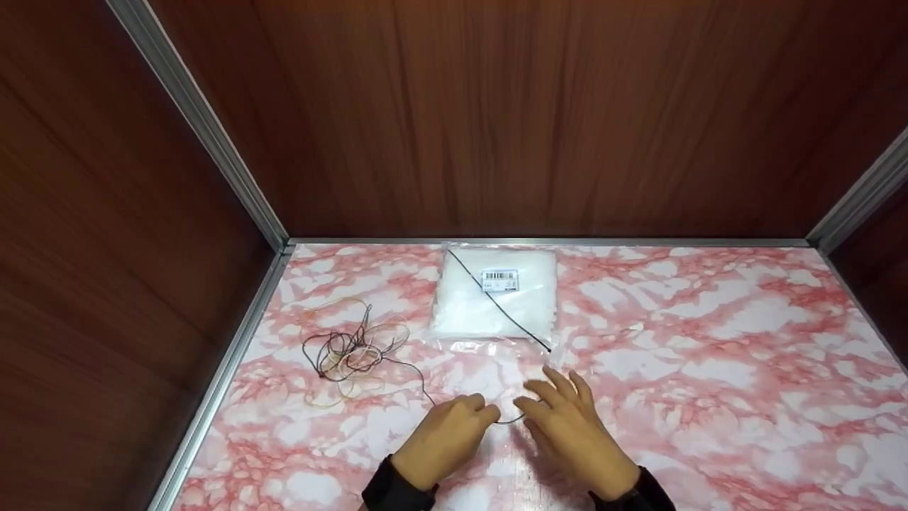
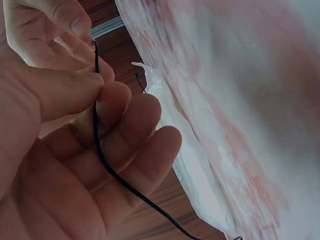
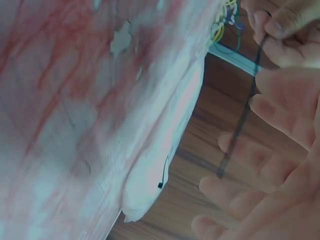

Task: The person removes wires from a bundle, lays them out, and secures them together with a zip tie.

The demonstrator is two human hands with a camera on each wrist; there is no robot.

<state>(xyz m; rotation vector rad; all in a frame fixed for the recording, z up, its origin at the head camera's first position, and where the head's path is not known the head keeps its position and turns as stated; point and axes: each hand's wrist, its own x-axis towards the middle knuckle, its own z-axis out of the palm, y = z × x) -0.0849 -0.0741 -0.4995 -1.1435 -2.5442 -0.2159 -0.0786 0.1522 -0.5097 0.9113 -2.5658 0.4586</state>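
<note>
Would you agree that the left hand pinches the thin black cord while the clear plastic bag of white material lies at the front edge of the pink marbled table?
Not quite: the clear plastic bag of white material lies at the back of the pink marbled table, against the wall, as the head view shows. The left hand does pinch the thin black cord.

2 bare hands (image 1: 454, 433), black sleeve cuffs (image 1: 394, 490).

Marbled table (image 1: 709, 369) (bag (image 1: 496, 301), cords (image 1: 351, 351))
</note>
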